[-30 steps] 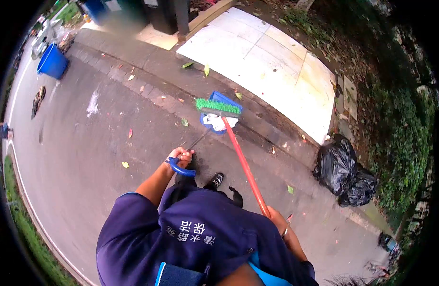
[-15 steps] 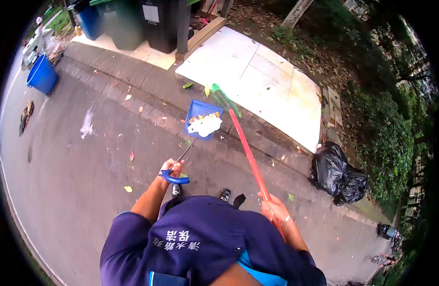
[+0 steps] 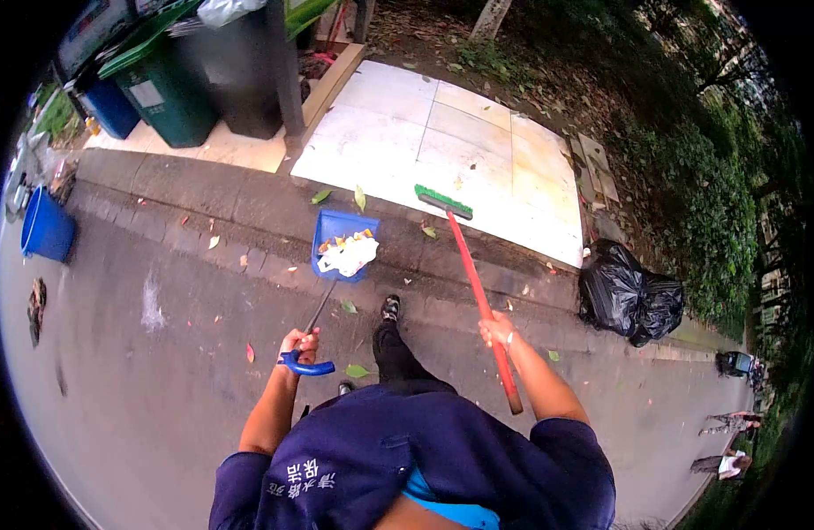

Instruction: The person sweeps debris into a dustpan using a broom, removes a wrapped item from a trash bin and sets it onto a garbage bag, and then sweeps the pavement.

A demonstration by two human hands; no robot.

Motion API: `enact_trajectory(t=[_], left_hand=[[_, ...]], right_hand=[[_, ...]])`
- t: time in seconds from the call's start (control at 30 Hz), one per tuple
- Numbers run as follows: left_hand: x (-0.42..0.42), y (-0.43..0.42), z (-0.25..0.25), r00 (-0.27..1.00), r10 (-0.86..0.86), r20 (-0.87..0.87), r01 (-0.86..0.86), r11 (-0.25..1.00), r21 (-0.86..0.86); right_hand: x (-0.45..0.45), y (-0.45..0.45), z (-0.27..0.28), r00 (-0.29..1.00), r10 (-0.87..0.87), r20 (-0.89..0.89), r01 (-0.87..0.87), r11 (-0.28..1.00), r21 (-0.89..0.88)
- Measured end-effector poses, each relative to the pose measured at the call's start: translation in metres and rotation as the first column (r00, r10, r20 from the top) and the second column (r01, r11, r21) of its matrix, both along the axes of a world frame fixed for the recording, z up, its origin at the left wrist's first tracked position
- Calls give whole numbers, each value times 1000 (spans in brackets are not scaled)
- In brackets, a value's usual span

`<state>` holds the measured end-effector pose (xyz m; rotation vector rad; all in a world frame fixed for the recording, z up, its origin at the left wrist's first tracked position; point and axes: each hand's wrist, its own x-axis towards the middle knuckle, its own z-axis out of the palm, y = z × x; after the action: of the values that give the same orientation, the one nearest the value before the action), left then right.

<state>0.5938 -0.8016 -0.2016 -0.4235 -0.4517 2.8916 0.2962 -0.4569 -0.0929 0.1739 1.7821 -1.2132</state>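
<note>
My left hand (image 3: pixel 299 346) is closed round the thin shaft of a long-handled dustpan, just by its blue curved grip (image 3: pixel 306 366). The blue dustpan (image 3: pixel 321 231) is over the kerb strip, holding crumpled white and orange-brown litter (image 3: pixel 349 255). Wrapped round a red broom handle is my right hand (image 3: pixel 498 330). The green-bristled broom head (image 3: pixel 444 203) is at the near edge of the pale tiled slab, to the right of the dustpan and apart from it. Two green leaves (image 3: pixel 360 198) lie beside the dustpan's far edge.
Black rubbish bags (image 3: pixel 621 291) sit by the kerb on the right. Wheeled bins, one a green bin (image 3: pixel 173 110), stand at upper left. A blue bucket (image 3: pixel 48 226) is on the road at far left. People (image 3: pixel 729 464) are at lower right. Leaves dot the pavement.
My right hand and the broom have swung away from the dustpan, onto the pale slab's edge. One foot has stepped forward, and the view has shifted. The dustpan still carries its litter.
</note>
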Motion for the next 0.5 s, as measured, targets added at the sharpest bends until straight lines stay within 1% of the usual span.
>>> enact_trajectory(t=[0.03,0.07,0.13,0.2,0.23,0.27,0.33,0.37,0.4,0.47,0.5], left_hand=[[-12,-8,-3,1000,1,11,-2,1000,13],[-24,-17,-8,1000,5,25,-5,1000,25],[-51,-33,-15,1000,-1,6,1,1000,18],[-78,-47,-13,998,19,62,-20,1000,16],[-90,-52,-10,991,39,128,-44,998,36],[-106,-56,1,988,51,147,-60,997,55],[-131,-65,13,978,90,186,-84,996,-44],[-144,-67,23,965,116,235,-119,993,-5],[-155,-70,29,954,138,266,-138,990,-19],[-174,-77,44,931,181,317,-184,983,-20],[-183,-78,48,926,205,318,-202,978,-40]], right_hand=[[-25,-11,-6,999,10,-40,-9,1000,30],[-52,-22,-15,999,4,-35,-3,1000,31],[-113,-44,-33,993,-43,-114,49,997,57],[-178,-73,-41,978,-59,-201,69,997,41],[-215,-85,-52,969,-47,-242,62,997,53],[-251,-96,-63,961,-32,-276,53,996,68],[-311,-127,-62,963,-87,-254,110,991,79],[-344,-139,-69,966,-119,-229,138,988,67],[-375,-149,-76,967,-149,-204,164,985,58],[-422,-166,-87,970,-90,-226,112,990,86],[-440,-172,-94,971,-122,-204,145,984,105]])
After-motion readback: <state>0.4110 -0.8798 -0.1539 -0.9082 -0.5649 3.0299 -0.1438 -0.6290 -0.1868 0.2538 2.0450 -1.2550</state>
